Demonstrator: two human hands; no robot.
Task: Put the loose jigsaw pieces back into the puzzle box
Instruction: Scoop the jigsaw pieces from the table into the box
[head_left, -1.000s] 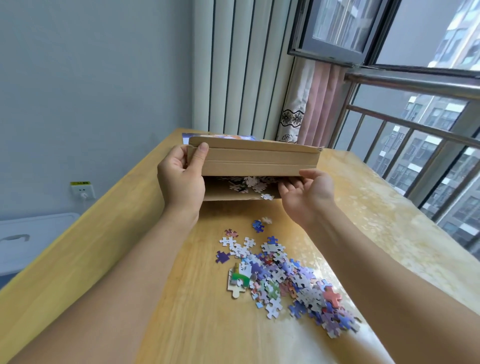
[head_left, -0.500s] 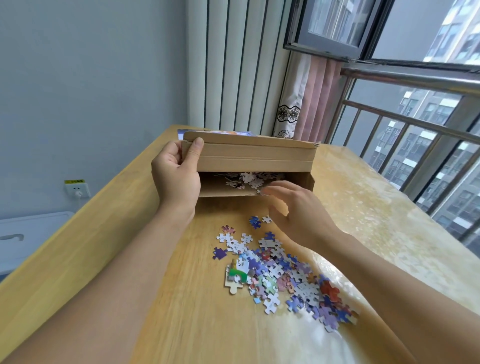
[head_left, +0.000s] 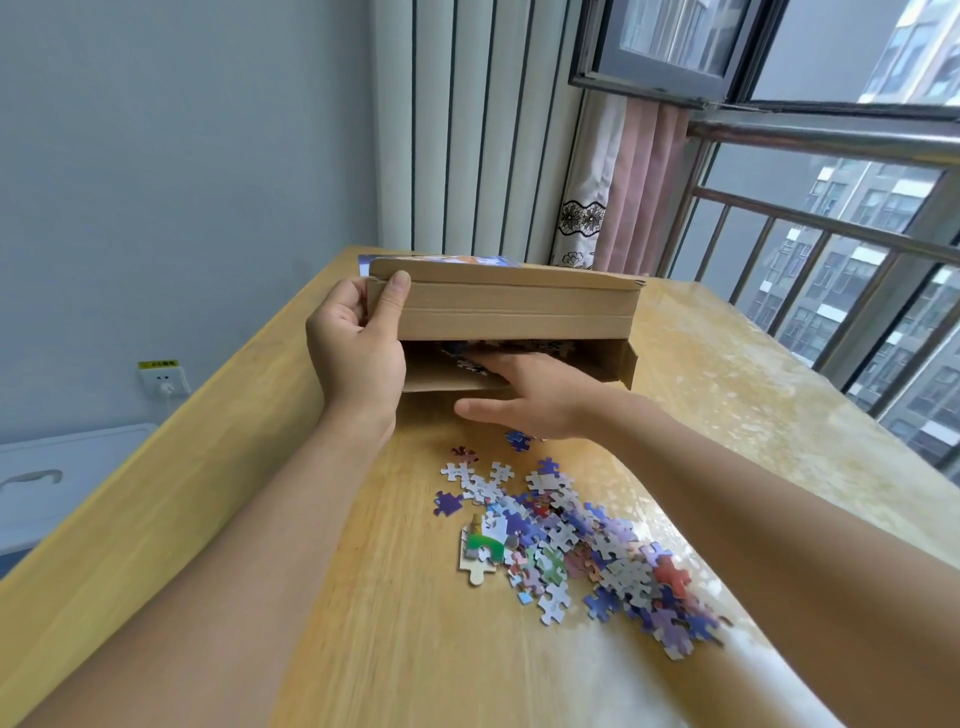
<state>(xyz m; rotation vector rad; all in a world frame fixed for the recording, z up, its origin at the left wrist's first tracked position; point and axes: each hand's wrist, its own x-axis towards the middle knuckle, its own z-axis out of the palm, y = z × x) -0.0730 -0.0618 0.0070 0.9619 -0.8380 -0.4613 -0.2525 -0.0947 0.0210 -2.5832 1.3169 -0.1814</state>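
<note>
Your right hand (head_left: 540, 397), palm-up a second ago, is now reaching flat, fingers spread, into the brown cardboard puzzle box (head_left: 514, 312) your left hand (head_left: 358, 348) is gripping, while most loose colourful jigsaw pieces (head_left: 566, 540) are still lying on the wooden desk (head_left: 363, 623).

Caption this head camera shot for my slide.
Left hand lifts the box flap; right hand reaches inside.

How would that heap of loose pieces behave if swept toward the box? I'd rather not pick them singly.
The pile of jigsaw pieces looks thin, flat and light, so it would probably slide easily on the glossy table. Being unjoined, it would likely scatter rather than move together.
</note>
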